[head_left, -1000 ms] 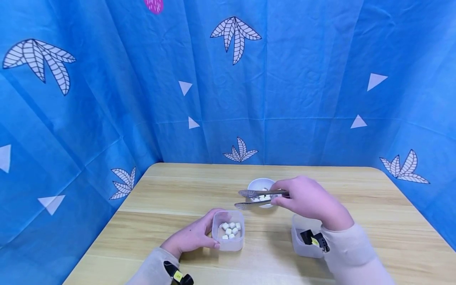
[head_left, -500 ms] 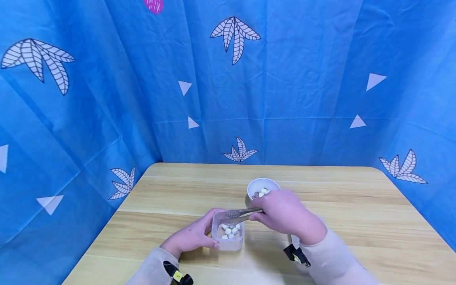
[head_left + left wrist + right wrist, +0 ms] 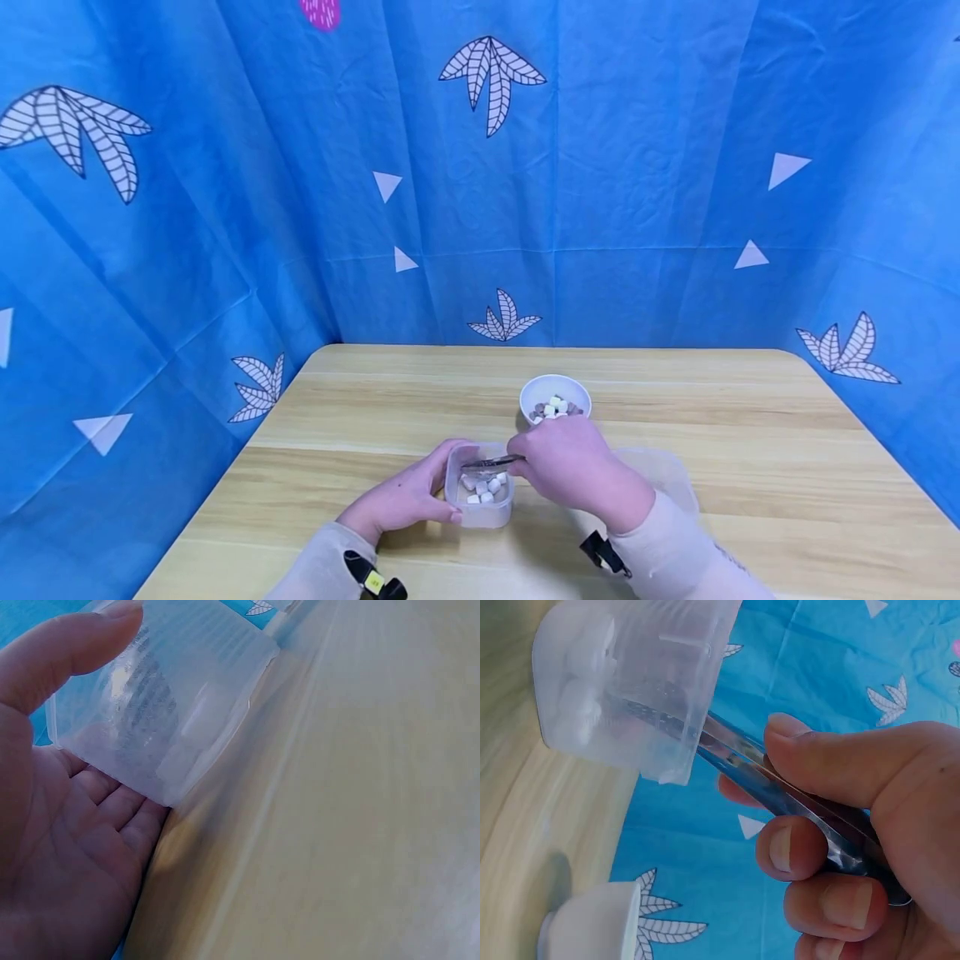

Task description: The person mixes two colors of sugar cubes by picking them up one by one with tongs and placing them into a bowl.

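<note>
In the head view my left hand [image 3: 408, 497] holds a clear plastic container [image 3: 486, 518] by its left side, thumb at the front and fingers behind. Several small white cubes [image 3: 481, 487] lie on its bottom. My right hand [image 3: 573, 467] grips metal tongs [image 3: 491, 462], whose tips reach down inside the container. The right wrist view shows the thumb and curled fingers around the tongs [image 3: 780, 795], their arms close together at the hand. Whether a cube sits between the tips cannot be made out. Through the container wall [image 3: 202, 682] the left wrist view shows blurred shapes.
A white bowl [image 3: 555, 385] with white and brownish pieces stands behind my right hand. A second clear container [image 3: 667, 471] is partly covered by my right forearm. The wooden table [image 3: 397, 375] ends at a blue patterned curtain [image 3: 637, 208].
The tongs have moved from over the white bowl, left and toward me, into the container, and their arms have come together. My left hand stays in place.
</note>
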Motion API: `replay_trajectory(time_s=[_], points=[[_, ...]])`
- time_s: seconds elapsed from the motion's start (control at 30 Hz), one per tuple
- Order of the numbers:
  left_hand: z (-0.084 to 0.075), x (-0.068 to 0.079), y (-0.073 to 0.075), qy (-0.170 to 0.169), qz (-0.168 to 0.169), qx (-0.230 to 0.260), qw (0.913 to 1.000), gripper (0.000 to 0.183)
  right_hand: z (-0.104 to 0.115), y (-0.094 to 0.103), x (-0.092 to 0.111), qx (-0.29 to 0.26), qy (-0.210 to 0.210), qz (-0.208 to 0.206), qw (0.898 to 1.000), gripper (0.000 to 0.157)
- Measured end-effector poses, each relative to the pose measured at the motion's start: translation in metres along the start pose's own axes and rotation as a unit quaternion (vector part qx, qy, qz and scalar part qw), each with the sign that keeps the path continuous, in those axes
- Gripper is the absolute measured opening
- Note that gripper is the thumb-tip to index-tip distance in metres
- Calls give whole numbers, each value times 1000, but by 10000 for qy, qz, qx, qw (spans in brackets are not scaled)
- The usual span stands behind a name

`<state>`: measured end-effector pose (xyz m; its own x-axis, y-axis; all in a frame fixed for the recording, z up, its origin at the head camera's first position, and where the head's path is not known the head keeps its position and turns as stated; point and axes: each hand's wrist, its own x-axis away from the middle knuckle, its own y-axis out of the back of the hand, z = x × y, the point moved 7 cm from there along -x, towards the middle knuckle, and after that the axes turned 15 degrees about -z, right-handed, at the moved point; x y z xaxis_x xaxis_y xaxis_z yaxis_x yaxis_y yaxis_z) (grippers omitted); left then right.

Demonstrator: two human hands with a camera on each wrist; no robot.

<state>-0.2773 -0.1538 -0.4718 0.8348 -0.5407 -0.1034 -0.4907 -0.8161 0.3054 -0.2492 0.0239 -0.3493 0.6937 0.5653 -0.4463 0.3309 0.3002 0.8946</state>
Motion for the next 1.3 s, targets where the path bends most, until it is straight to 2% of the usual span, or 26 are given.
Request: replay_trajectory(time_s=[0.27, 0.53, 0.63, 0.83, 1.03, 1.3], points=[[-3, -1, -1, -88, 41, 93, 9999, 88, -5, 5, 1, 10, -109, -77, 9999, 20], [1, 0, 1, 193, -60, -37, 9998, 88, 5, -1, 0, -69, 113, -11, 9999, 21], [1, 0, 0, 196, -45, -20, 9998, 88, 4, 1, 0, -72, 186, -93, 9998, 20], [-2, -1, 0, 86, 16, 22, 10000, 88, 0, 12, 0, -180, 289, -315, 9989, 15], [-3, -2, 0, -46, 37, 155, 9999, 88, -10, 25, -1, -504, 75, -245, 9984, 12], [2, 0, 0, 268, -87, 8, 9996, 90, -32, 50, 1, -675, 7, -673, 9954, 13]])
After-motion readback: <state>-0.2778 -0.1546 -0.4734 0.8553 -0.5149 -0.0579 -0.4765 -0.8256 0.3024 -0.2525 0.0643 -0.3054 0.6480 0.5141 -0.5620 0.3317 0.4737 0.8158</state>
